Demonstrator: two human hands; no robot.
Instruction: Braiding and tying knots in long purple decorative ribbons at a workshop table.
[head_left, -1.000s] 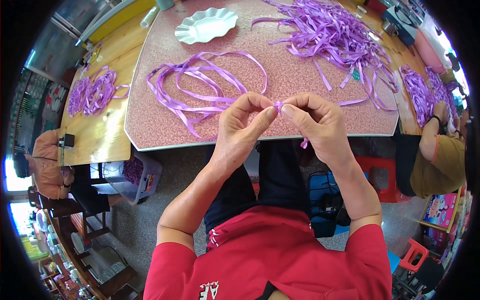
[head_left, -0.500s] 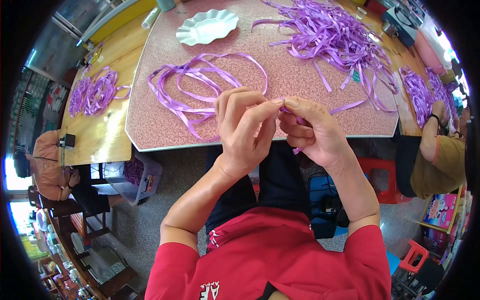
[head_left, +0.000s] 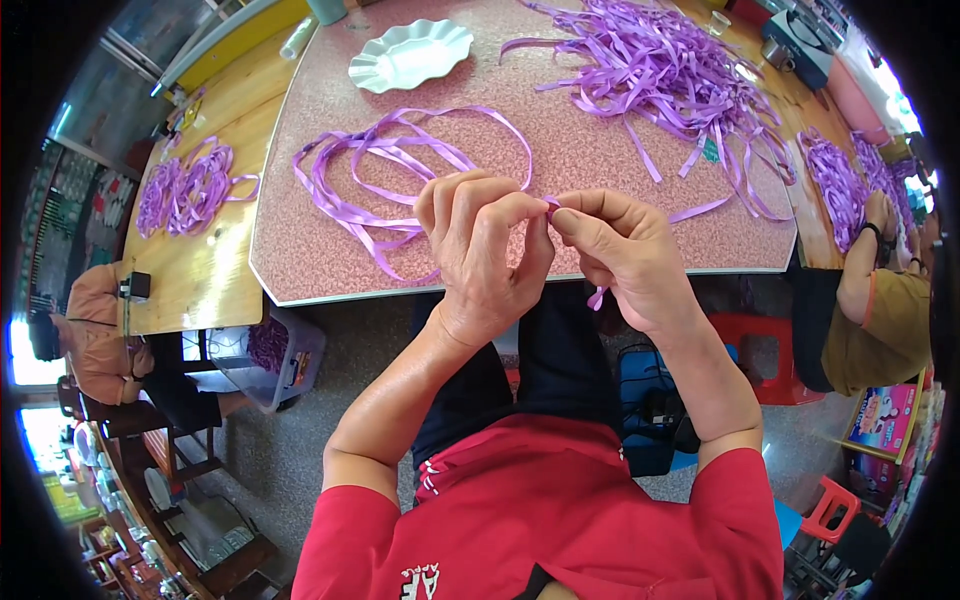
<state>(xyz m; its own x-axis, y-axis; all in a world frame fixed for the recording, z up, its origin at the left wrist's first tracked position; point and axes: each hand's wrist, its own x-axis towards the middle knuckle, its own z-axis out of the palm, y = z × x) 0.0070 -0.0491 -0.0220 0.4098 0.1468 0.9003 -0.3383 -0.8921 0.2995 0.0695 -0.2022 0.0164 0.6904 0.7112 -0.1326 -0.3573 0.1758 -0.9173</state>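
While the pink table (head_left: 590,150) and, on its far right, the heap of purple ribbons (head_left: 660,75) are cut off by the upper edge of view, the left hand (head_left: 487,245) and the right hand (head_left: 628,255) meet above the table's near part. Each has thumb and forefinger pinched on a narrow purple ribbon (head_left: 552,204), mostly hidden there, so its exact form I cannot tell.

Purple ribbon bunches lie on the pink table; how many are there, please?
2: a looped bunch at the left and a big heap at the upper right; the heap may hide others.
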